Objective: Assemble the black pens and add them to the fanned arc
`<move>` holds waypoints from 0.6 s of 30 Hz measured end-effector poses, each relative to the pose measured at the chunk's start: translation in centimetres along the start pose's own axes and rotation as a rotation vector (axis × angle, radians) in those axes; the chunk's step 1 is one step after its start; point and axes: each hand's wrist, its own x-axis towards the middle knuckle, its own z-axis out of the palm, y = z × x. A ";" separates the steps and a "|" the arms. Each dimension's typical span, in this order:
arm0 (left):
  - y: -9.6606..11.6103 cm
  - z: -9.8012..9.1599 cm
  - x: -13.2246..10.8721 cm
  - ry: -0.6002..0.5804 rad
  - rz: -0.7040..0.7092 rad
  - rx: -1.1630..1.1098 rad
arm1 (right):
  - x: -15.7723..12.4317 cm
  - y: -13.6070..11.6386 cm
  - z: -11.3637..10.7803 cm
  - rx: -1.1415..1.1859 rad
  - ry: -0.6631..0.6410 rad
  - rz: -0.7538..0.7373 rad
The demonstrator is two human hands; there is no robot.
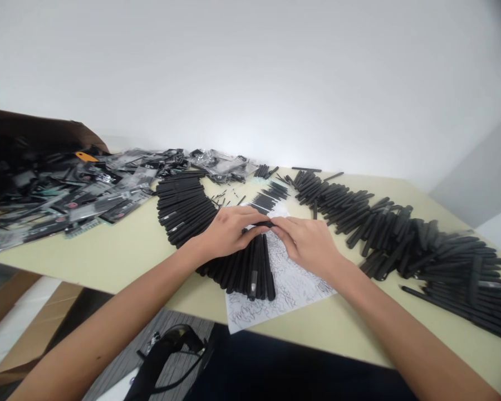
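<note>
Pinching one black pen (263, 224) between them, the left hand (230, 229) and the right hand (308, 243) meet near the middle of the table (62, 266), just above a sheet of paper (309, 284) which is covered with scribbles. The left hand holds the pen with the thumb on the near side and the fingers on the far side; the right hand takes its other end with the fingertips. The pen lies almost level – most of it is covered by the fingers, so I cannot tell whether it has its cap on or is in parts.

Judging from the look, such a pen should be light and quite stiff, with a smooth body which may roll or turn in the fingers. It is probably not fragile as a whole, but a tip, if it is bare, could be damaged. A good place to hold is probably the middle of the body – firmly, but without hard squeezing.

Near the left hand is a curved row of pens (183, 209), partly resting on the paper. Beyond the hands lie thin black sticks (275, 192), more delicate by appearance. On the right, a long heap of pens (394, 234) spreads along the table, and on the left are plastic packets (125, 192) beside a brown box (58, 129).
</note>
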 end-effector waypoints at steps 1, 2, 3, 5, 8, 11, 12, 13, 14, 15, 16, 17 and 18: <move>-0.1 0.0 0.0 -0.007 0.011 0.002 | 0.0 0.1 0.1 -0.026 -0.005 0.005; -0.3 0.0 -0.1 -0.011 0.023 0.004 | -0.1 0.2 0.2 -0.044 -0.008 0.008; -0.4 0.0 -0.1 -0.013 0.034 0.008 | -0.1 0.3 0.3 -0.052 -0.008 0.010; -0.6 0.0 -0.2 -0.013 0.053 0.019 | -0.1 0.6 0.5 -0.043 -0.002 0.009; -0.7 0.0 -0.2 -0.013 0.048 0.043 | -0.1 0.9 0.6 -0.009 0.014 0.017; -0.6 0.0 -0.2 -0.004 0.024 0.041 | 0.0 0.9 0.5 0.018 0.020 0.073; -0.6 -0.1 -0.2 -0.007 0.016 0.033 | 0.1 0.8 0.4 0.026 0.016 0.092; -0.5 -0.2 -0.2 -0.014 0.008 0.024 | 0.1 0.8 0.4 0.032 0.011 0.109; -0.5 -0.3 -0.2 -0.026 0.001 0.018 | 0.1 0.8 0.3 0.037 0.004 0.121; -0.5 -0.4 -0.2 -0.038 -0.004 0.013 | 0.1 0.9 0.2 0.040 -0.001 0.130; -0.4 -0.5 -0.2 -0.047 -0.011 0.011 | 0.1 1.0 0.1 0.041 -0.006 0.139; -0.5 -0.7 -0.1 -0.052 -0.018 0.010 | 0.1 1.1 0.1 0.040 -0.011 0.150; -0.5 -0.8 -0.1 -0.054 -0.028 0.010 | 0.1 1.2 0.1 0.038 -0.016 0.158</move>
